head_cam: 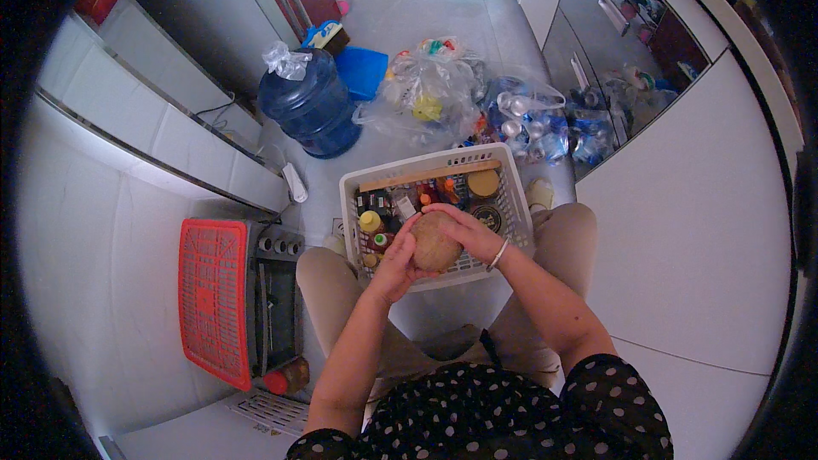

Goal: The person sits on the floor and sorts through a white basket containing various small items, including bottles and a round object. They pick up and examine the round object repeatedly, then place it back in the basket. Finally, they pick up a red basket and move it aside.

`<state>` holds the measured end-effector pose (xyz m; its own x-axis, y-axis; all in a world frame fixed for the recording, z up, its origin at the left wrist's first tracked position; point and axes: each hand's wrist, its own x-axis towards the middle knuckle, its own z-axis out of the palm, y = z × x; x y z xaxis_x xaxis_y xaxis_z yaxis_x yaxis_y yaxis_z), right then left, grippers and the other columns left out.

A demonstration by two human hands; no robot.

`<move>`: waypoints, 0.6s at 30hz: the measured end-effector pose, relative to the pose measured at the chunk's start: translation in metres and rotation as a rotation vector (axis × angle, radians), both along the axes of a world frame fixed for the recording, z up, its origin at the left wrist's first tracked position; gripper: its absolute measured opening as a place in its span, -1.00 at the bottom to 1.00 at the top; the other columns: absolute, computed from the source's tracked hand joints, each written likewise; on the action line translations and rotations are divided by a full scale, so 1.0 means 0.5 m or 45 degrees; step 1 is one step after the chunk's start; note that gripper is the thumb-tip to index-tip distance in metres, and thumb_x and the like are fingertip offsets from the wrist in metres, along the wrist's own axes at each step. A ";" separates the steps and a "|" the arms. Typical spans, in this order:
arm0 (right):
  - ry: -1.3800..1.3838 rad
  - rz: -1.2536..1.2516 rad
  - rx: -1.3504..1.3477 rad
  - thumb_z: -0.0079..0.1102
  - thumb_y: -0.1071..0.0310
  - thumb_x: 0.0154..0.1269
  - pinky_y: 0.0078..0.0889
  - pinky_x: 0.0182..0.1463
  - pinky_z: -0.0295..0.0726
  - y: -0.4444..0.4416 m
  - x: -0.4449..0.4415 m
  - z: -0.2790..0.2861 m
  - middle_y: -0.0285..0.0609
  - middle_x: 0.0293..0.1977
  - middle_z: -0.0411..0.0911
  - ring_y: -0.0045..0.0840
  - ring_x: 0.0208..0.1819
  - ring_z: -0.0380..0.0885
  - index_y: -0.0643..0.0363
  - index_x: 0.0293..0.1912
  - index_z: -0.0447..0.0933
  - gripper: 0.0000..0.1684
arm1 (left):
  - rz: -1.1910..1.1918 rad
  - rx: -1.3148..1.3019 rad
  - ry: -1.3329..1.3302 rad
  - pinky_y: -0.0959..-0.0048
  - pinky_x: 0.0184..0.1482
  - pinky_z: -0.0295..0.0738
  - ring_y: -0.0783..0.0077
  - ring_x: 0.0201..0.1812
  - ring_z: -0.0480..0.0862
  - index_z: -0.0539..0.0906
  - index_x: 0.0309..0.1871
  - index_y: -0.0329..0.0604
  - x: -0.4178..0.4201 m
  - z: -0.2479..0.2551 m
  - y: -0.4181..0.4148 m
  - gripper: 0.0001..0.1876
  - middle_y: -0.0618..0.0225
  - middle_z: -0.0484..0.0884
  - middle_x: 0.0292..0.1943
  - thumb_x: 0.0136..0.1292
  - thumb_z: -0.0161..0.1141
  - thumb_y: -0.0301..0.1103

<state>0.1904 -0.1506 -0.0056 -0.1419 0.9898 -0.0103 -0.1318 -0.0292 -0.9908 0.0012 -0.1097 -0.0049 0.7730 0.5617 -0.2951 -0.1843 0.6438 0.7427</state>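
Note:
Between my two hands is a round brown object (437, 244), fibrous-looking like a coconut. My left hand (397, 268) cups its left side and underside, while my right hand (470, 233) wraps the top and right side. Both hold it over the near part of a white plastic basket (350, 211). Inside the basket are a yellow-capped bottle (370, 222), a green-and-white-capped bottle (381, 240), orange-capped bottles (448, 186), a jar with a tan lid (484, 183) and a black round lid (487, 218). A wooden strip (428, 175) lies along the far wall.
Beyond the basket are a blue water jug (310, 105), a blue dustpan (362, 71), a clear plastic bag (428, 89) and bagged plastic bottles (527, 118). A toaster oven (278, 294) with a red basket (214, 300) against it stands left. White cabinets (696, 217) bound the right.

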 end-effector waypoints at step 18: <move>0.050 -0.012 -0.040 0.10 0.15 0.22 -0.40 0.24 0.26 0.001 0.001 -0.016 -0.18 0.09 0.33 -0.45 0.15 0.29 0.08 0.18 0.27 -0.44 | -0.013 0.063 0.100 0.30 -0.17 0.60 0.17 0.04 0.50 -0.06 0.41 0.04 0.001 0.013 -0.010 -0.07 0.22 0.23 0.24 0.06 0.32 -0.21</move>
